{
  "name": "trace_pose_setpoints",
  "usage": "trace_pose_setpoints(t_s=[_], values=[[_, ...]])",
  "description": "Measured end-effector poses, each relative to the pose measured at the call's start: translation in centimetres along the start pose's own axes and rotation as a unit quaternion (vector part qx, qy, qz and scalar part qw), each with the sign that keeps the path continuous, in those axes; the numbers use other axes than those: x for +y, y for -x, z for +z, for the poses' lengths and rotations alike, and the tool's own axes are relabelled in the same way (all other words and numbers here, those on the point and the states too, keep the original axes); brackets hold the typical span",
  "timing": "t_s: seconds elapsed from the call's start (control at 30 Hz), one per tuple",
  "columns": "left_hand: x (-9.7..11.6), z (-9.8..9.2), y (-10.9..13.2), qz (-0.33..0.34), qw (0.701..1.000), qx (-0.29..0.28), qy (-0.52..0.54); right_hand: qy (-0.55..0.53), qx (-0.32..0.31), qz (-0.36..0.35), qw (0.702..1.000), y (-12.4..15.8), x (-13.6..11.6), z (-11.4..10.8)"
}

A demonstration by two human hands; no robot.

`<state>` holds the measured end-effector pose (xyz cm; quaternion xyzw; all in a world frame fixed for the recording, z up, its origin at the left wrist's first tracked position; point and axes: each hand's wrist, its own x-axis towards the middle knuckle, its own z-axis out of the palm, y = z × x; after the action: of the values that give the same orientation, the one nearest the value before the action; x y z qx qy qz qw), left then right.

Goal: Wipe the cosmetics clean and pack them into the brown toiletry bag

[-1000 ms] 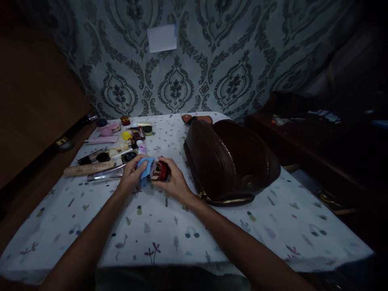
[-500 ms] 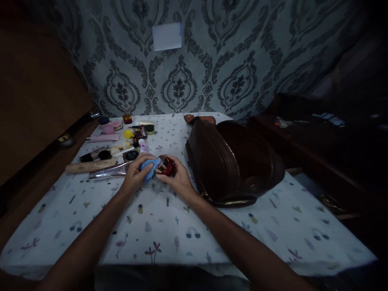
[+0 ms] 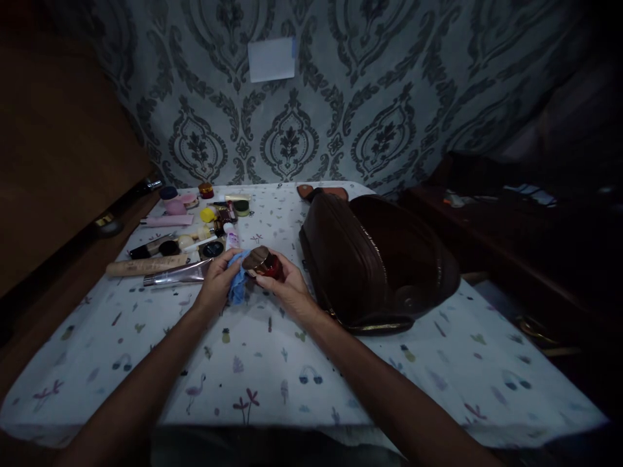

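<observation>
My right hand (image 3: 287, 287) is closed around a small red jar with a gold lid (image 3: 263, 262), held just above the table. My left hand (image 3: 217, 283) grips a blue cloth (image 3: 238, 285) that lies against the left side and underside of the jar. Both hands meet near the middle of a table covered with a white printed cloth (image 3: 263, 370). To the right of the hands lies a large brown zipped bag (image 3: 374, 259), open at its near end.
Several cosmetics lie at the table's back left: a silver tube (image 3: 176, 274), a long beige tube (image 3: 146, 265), a pink tube (image 3: 166, 220), small pots and a brush. A brown wooden panel (image 3: 58, 162) stands on the left. Dark furniture (image 3: 511, 240) is on the right.
The jar has been tilted so its gold lid faces up and left. The blue cloth has slipped from on top of the jar to its side and underside.
</observation>
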<state>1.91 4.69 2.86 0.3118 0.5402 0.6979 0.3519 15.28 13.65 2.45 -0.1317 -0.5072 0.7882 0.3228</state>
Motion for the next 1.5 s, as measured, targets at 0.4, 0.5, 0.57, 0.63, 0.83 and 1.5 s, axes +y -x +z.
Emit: trace_pose_setpoints(t_s=[0.4,0.5,0.57,0.63,0.83,1.5], values=[[0.8,0.4,0.9,0.220,0.905,-0.058,-0.358,0.175,0.119,-0.125,0.969,-0.9,1.8,-1.7],[0.7,0.7,1.4,0.287,0.855,-0.072,-0.426,0.292,0.133,-0.184,0.929,-0.9,2.0,-2.3],[0.5,0.8,1.6,0.320,0.824,-0.072,-0.462,0.358,0.118,-0.206,0.903,-0.8,1.9,-2.6],[0.4,0.8,1.6,0.345,0.798,-0.068,-0.490,0.406,0.091,-0.214,0.884,-0.7,1.6,-2.8],[0.1,0.8,1.6,0.380,0.770,-0.061,-0.509,0.455,0.019,-0.213,0.864,-0.6,0.9,-3.3],[1.0,1.0,1.9,0.388,0.799,-0.051,-0.457,0.510,-0.037,-0.217,0.831,-0.2,0.1,-2.8]])
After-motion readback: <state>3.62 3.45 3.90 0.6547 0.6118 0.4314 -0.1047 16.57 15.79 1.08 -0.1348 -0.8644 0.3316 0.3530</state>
